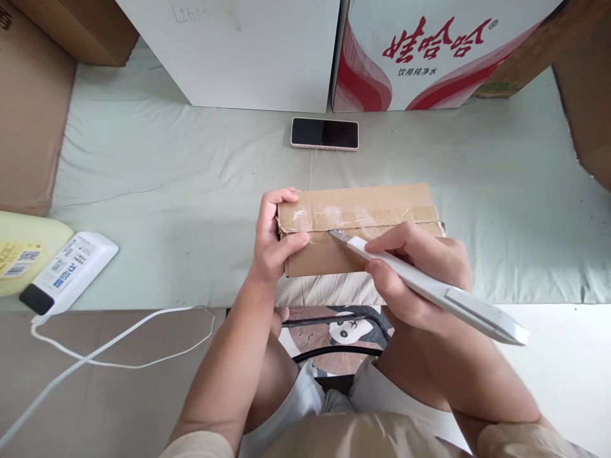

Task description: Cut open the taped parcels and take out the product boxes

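Observation:
A brown cardboard box [372,197] with clear tape over its seam lies at the front edge of the cloth-covered table. My left hand [273,238] grips its left end, thumb on the near flap and fingers round the far corner. In my right hand [420,267] is a white utility knife [443,292], held like a pen between thumb and fingers. The blade is out, and its tip touches the seam near the box's middle. The tape looks slit along part of the seam, with a loose wrinkled bit near the blade.
A phone [324,133] lies beyond the box. A white carton [258,57] and a red-and-white water carton [420,70] stand at the back. To the left are a white power unit [76,267] with a cable [119,340] and a yellow container [28,248]. Cardboard boxes flank both sides.

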Action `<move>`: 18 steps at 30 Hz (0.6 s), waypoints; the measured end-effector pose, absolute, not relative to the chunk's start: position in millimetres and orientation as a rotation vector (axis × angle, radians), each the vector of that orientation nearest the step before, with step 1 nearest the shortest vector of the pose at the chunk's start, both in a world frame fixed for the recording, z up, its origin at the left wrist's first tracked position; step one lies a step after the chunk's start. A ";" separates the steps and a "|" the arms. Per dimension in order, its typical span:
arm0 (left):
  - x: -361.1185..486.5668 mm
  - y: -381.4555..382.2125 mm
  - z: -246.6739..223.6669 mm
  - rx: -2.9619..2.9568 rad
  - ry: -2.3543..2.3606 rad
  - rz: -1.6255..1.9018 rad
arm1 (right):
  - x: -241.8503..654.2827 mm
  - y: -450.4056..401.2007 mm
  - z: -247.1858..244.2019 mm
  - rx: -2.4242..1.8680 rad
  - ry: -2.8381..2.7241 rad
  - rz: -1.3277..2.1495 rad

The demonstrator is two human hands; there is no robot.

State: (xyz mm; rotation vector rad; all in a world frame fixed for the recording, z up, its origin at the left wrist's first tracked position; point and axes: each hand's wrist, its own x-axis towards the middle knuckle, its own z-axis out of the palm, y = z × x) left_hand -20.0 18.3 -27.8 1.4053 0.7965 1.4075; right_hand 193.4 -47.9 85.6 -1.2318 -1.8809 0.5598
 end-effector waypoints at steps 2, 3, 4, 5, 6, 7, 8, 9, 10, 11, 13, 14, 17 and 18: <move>-19.6 18.9 -28.6 1.409 0.786 1.402 | 193.9 -48.6 85.3 -1.220 -1.852 0.538; -19.1 19.2 -29.0 1.410 0.783 1.399 | 194.2 -48.9 85.1 -1.219 -1.841 0.532; -18.5 19.3 -29.3 1.410 0.779 1.396 | 194.6 -49.1 84.8 -1.220 -1.834 0.523; -17.8 19.3 -29.4 1.408 0.775 1.394 | 195.1 -49.1 84.6 -1.217 -1.833 0.510; -17.1 19.1 -29.3 1.406 0.773 1.391 | 195.9 -49.0 84.4 -1.211 -1.835 0.489; -16.4 18.8 -29.0 1.402 0.773 1.388 | 196.9 -48.7 84.4 -1.199 -1.845 0.466; -15.7 18.4 -28.4 1.398 0.774 1.385 | 198.3 -48.2 84.7 -1.190 -1.859 0.448; -15.2 18.1 -27.7 1.394 0.778 1.380 | 199.9 -47.7 85.2 -1.181 -1.876 0.438; -14.8 17.7 -26.9 1.391 0.783 1.374 | 201.9 -47.3 86.1 -1.175 -1.888 0.435; -14.5 17.4 -26.1 1.388 0.788 1.368 | 203.9 -47.0 87.2 -1.173 -1.900 0.446; -14.3 17.2 -25.1 1.385 0.793 1.361 | 208.5 -46.9 89.6 -1.161 -1.917 0.491; -14.3 17.3 -25.0 1.385 0.793 1.361 | 211.0 -47.2 90.3 -1.163 -1.911 0.512; -15.0 18.2 -26.7 1.390 0.782 1.375 | 219.9 -48.3 88.4 -1.227 -1.830 0.537; -15.3 18.6 -27.7 1.395 0.776 1.383 | 223.6 -48.3 86.0 -1.269 -1.800 0.547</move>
